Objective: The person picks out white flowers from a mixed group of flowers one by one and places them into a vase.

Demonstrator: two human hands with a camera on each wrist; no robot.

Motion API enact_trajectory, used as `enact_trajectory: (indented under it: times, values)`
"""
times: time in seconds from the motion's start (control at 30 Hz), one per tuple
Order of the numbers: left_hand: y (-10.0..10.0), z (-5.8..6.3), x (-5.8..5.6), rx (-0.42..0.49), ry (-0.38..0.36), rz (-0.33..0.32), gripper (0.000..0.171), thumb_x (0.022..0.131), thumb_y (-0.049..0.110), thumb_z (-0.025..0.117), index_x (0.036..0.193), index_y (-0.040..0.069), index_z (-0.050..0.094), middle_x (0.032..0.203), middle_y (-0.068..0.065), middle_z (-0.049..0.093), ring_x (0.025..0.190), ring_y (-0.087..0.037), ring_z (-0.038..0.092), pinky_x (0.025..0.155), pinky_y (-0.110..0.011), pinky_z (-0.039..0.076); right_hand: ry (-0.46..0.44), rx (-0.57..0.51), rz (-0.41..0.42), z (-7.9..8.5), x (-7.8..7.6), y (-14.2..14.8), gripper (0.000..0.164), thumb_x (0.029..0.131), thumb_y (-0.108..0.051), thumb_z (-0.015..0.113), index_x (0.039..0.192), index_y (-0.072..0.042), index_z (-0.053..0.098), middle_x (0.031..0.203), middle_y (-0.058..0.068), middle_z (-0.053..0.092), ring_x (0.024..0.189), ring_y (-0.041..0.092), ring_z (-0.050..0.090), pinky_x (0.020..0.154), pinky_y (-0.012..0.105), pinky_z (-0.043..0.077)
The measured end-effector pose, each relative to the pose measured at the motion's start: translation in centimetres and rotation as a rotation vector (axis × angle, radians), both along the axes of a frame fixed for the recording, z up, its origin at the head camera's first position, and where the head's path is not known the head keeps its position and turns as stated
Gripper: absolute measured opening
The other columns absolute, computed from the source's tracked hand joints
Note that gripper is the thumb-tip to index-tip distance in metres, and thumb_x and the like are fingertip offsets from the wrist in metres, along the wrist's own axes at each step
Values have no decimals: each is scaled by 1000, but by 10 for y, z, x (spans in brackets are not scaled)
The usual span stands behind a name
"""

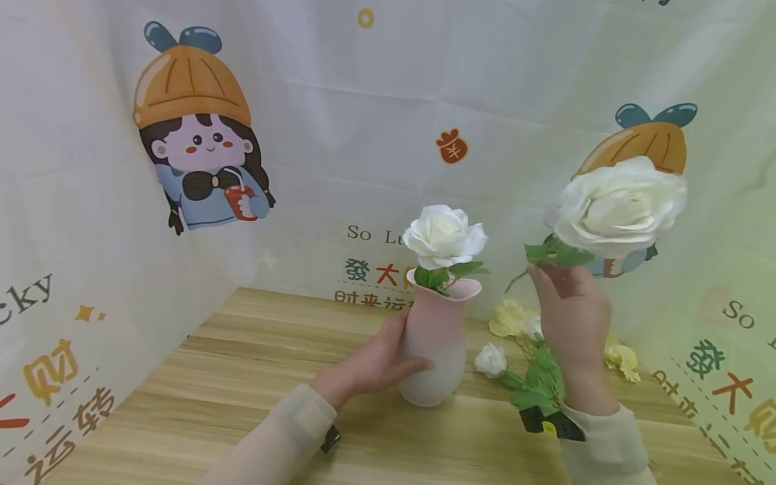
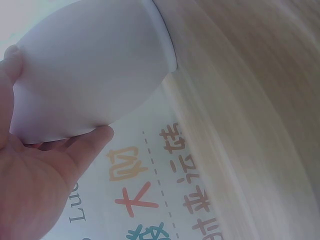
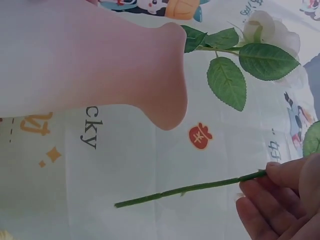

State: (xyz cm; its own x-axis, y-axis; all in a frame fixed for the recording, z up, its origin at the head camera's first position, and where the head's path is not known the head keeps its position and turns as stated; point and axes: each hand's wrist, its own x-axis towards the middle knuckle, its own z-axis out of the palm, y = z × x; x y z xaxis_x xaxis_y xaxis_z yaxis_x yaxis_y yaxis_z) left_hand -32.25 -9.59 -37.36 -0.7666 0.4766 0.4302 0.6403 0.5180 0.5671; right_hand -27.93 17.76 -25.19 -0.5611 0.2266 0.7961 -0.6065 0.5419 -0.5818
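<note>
A pink-and-white vase [image 1: 433,350] with a wavy rim stands upright on the table, and one white rose [image 1: 445,237] rises from its mouth. My left hand [image 1: 378,357] grips the vase's side, thumb across the front and fingers behind it; the left wrist view shows the hand [image 2: 45,175] round the vase body [image 2: 95,65]. Raised to the right of the vase, my right hand [image 1: 576,310] pinches a second white rose [image 1: 621,205] just below its leaves. In the right wrist view, its bare green stem [image 3: 190,188] sticks out past the fingertips, apart from the vase rim [image 3: 175,80].
On the wooden table [image 1: 254,350], right of the vase, lie more flowers: a small white rose [image 1: 491,361], yellow blooms [image 1: 508,318] and green leaves [image 1: 539,374], partly behind the right forearm. A printed cloth [image 1: 339,135] hangs behind the table and along its sides.
</note>
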Motion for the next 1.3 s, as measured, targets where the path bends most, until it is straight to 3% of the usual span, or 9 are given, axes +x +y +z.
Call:
enact_trajectory:
  times: [0.13, 0.23, 0.37, 0.47, 0.57, 0.8, 0.93, 1.1, 1.3]
  values:
    - [0, 0, 0, -2, 0, 3, 100, 91, 46, 70, 155, 2, 7, 146, -16, 32, 126, -19, 40, 107, -42, 39, 100, -52, 105, 2, -1, -3, 16, 89, -8, 76, 104, -3, 70, 96, -1, 72, 94, 11, 64, 83, 17, 53]
    - [0, 0, -1, -3, 0, 2, 100, 91, 46, 70, 155, 2, 7, 146, -16, 32, 126, -19, 40, 107, -42, 39, 161, -108, 195, 10, 9, -10, 17, 88, 3, 74, 105, 4, 69, 95, 5, 71, 93, 15, 63, 85, 20, 53]
    - [0, 0, -1, -1, 1, 1, 100, 91, 47, 70, 155, 3, 7, 146, -15, 32, 126, -19, 40, 107, -42, 39, 257, -224, 401, 18, 19, -18, 16, 86, 16, 68, 102, 18, 64, 95, 21, 67, 92, 26, 64, 88, 27, 54]
    - [0, -1, -1, 0, 2, 0, 101, 91, 48, 70, 155, 3, 7, 146, -15, 33, 126, -19, 40, 107, -42, 39, 307, -322, 582, 17, 17, -19, 16, 85, 22, 64, 101, 24, 61, 95, 26, 66, 92, 33, 63, 90, 34, 55]
    - [0, -1, -1, 1, 1, 0, 101, 91, 48, 69, 155, 3, 7, 146, -16, 33, 125, -19, 40, 107, -42, 39, 309, -375, 666, 16, 18, -19, 16, 86, 23, 61, 101, 26, 59, 95, 25, 67, 92, 34, 64, 89, 36, 55]
    - [-1, 0, 0, 6, -3, -3, 101, 91, 47, 70, 155, 3, 7, 146, -15, 32, 126, -18, 39, 107, -42, 39, 209, -353, 568, 13, 19, -21, 14, 89, 14, 65, 103, 14, 66, 94, 16, 71, 88, 27, 66, 85, 31, 57]
    - [0, 1, 2, 11, -2, -10, 100, 91, 46, 70, 155, 3, 7, 146, -14, 33, 126, -18, 40, 107, -42, 39, 174, -291, 547, 9, 15, -24, 15, 89, 16, 63, 104, 18, 63, 93, 14, 70, 87, 25, 66, 84, 28, 57]
    - [-1, 1, 2, 24, -2, -19, 100, 91, 45, 71, 155, 1, 8, 145, -14, 33, 125, -17, 41, 106, -42, 40, 138, -183, 519, -2, 4, -27, 14, 91, 16, 61, 105, 19, 59, 96, 21, 67, 88, 27, 65, 84, 26, 56]
    - [-1, 0, 0, 9, 5, -7, 101, 91, 48, 70, 155, 1, 8, 146, -15, 33, 125, -18, 40, 107, -42, 39, 67, -41, 337, -20, -18, -25, 15, 93, 3, 67, 108, 3, 67, 99, 9, 70, 95, 16, 63, 86, 22, 53]
